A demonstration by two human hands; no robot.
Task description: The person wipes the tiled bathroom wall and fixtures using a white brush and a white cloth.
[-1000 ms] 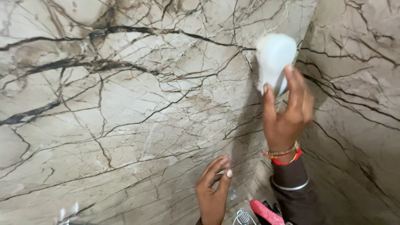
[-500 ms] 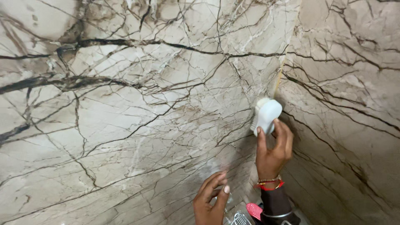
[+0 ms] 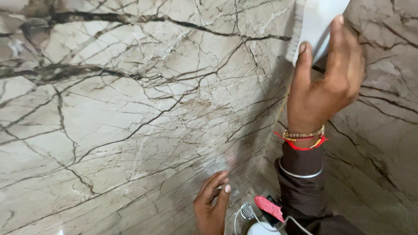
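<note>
We see our right hand point(image 3: 324, 87) raised at the top right, gripping a white brush point(image 3: 315, 24) between thumb and fingers. The brush runs out past the top edge of the view, so we cannot see its whole shape; its bristled side faces left and sits against the corner where the two marble walls meet. The left wall point(image 3: 130, 109) is beige with dark brown veins branching across it, the heaviest ones along its top and upper left. The right wall point(image 3: 383, 130) carries the same veined pattern and lies in softer shadow.

On our right wrist there is a red thread and bead bracelet point(image 3: 305, 138), and below it a dark sleeve point(image 3: 305, 191) with a thin pale band round the cuff.

Our left hand point(image 3: 211, 204) is at the bottom centre, empty, its fingers loosely curled and half open, fingertips touching or just off the left wall; we cannot tell which.

Just right of that hand, at the bottom edge, lie a small round metal strainer point(image 3: 247, 211), a red flat object point(image 3: 269, 208) and a white rounded thing point(image 3: 261, 228) with a thin white cord. No labels or packages show.
</note>
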